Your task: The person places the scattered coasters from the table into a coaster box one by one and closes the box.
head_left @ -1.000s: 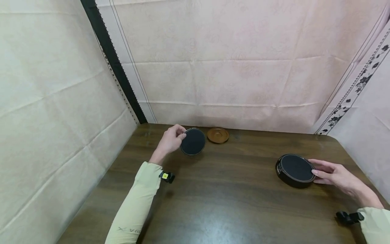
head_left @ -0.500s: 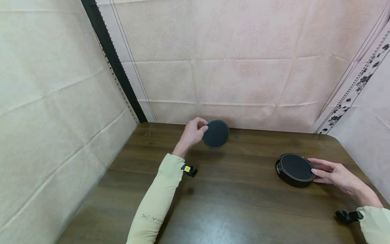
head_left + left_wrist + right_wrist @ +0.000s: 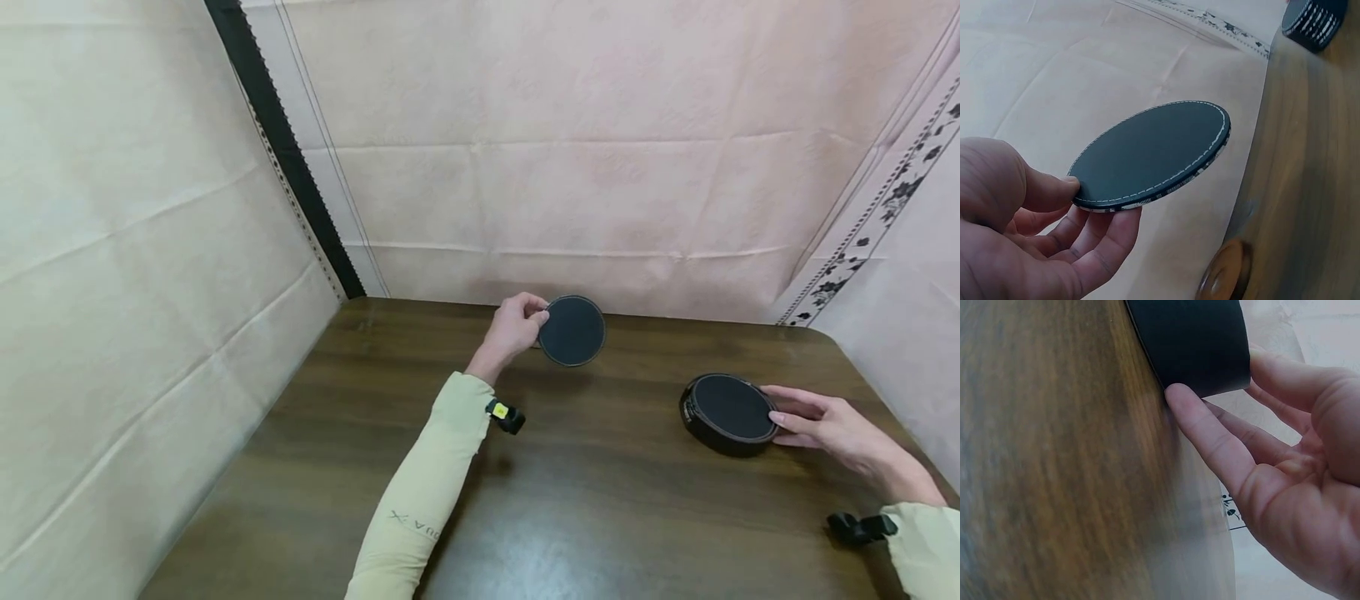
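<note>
My left hand (image 3: 516,327) pinches a round black coaster (image 3: 572,331) by its left edge, thumb on top and fingers beneath. The coaster, stitched in white around its rim (image 3: 1154,156), is held tilted above the table's far side. At the right, a round black coaster holder (image 3: 729,414) sits on the table, its top a stitched black disc. Pale marks in rows show on its side (image 3: 1314,25) in the left wrist view. My right hand (image 3: 828,427) grips the holder's right side, with a fingertip (image 3: 1185,403) low by the table.
A brown wooden disc (image 3: 1225,272) lies on the table near the far edge, mostly hidden behind my left hand and the coaster in the head view. Pale cloth walls (image 3: 585,192) rise behind and at both sides of the wooden table (image 3: 615,508).
My left hand has carried the coaster to the right, over and past the wooden disc, which it now mostly covers in the head view. My right hand and the coaster holder have stayed put.
</note>
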Demonstrator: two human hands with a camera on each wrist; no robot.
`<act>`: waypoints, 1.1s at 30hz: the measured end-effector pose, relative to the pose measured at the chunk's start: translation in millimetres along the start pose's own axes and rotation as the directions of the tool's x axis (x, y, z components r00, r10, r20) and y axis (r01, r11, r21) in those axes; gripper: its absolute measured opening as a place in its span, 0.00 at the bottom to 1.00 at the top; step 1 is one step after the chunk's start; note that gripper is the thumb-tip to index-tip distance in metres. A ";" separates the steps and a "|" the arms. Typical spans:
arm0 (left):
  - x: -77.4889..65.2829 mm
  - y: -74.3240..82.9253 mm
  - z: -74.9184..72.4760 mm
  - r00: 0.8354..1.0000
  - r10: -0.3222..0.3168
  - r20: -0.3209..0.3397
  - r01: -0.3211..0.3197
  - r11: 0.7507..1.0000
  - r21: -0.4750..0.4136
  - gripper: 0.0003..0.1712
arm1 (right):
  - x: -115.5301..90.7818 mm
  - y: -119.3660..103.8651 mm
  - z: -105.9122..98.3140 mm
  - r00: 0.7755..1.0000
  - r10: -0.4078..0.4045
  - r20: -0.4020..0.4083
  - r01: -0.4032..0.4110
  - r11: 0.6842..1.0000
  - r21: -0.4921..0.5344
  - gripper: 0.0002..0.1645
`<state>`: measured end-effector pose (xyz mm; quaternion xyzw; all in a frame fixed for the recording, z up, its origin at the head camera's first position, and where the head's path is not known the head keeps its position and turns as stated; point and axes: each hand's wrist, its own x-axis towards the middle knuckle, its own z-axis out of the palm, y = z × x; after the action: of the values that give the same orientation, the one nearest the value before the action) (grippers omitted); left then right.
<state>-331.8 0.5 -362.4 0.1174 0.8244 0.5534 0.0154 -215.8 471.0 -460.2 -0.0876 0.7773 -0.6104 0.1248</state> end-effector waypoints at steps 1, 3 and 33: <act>1.8 1.2 4.9 1.000 -0.002 0.003 0.002 1.000 -0.009 0.09 | -0.1 -0.1 -0.3 1.000 0.000 -0.008 0.000 1.000 -0.003 0.30; 4.9 4.0 14.6 1.000 -0.005 0.007 0.005 1.000 -0.018 0.09 | -0.4 -0.6 -0.1 1.000 0.002 -0.019 -0.002 1.000 -0.012 0.30; -4.5 7.4 158.3 0.954 -0.284 0.093 0.297 0.860 -0.416 0.06 | -0.2 -3.5 1.5 0.999 0.026 -0.034 -0.028 0.998 -0.052 0.32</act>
<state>-301.5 146.1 -417.4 -0.0064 0.6917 0.7094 0.1355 -215.2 468.8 -457.1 -0.0701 0.7962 -0.5893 0.1179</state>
